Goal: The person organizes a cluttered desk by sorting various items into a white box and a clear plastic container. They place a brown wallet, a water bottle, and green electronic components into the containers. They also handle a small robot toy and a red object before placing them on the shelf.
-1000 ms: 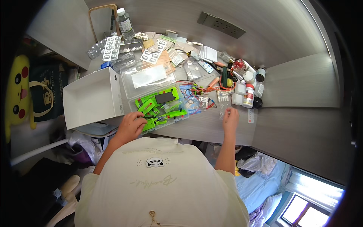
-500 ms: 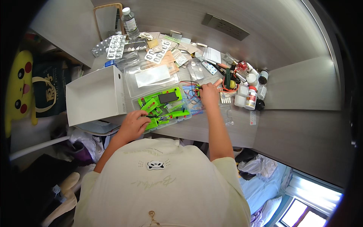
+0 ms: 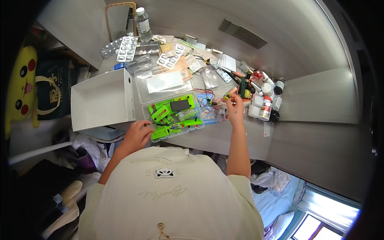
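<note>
My left hand (image 3: 138,135) rests by the near left corner of a clear plastic box (image 3: 179,134), its fingers loosely bent and apart, with nothing visible in them. Bright green plastic parts fill the box, among them a piece with a dark grey panel (image 3: 181,105). To the right, my right hand (image 3: 235,109) is raised over the table with fingertips pinched on a small green clip (image 3: 227,96). A thin red wire seems to run from it. Red and black wires (image 3: 206,98) lie tangled on blue-tinted clear plastic bags (image 3: 209,116) between box and hand.
An open white box (image 3: 102,100) stands at the left. Behind are the clear lid (image 3: 164,84), blister packs (image 3: 171,57), a clear bottle (image 3: 143,26) and paper packets. Pill bottles (image 3: 265,108) and small containers crowd the right side. The table's front edge runs before me.
My right hand has lifted away from the wire tangle and moved right with the green clip. My left hand has drawn back slightly from the green parts. The view has shifted a little.
</note>
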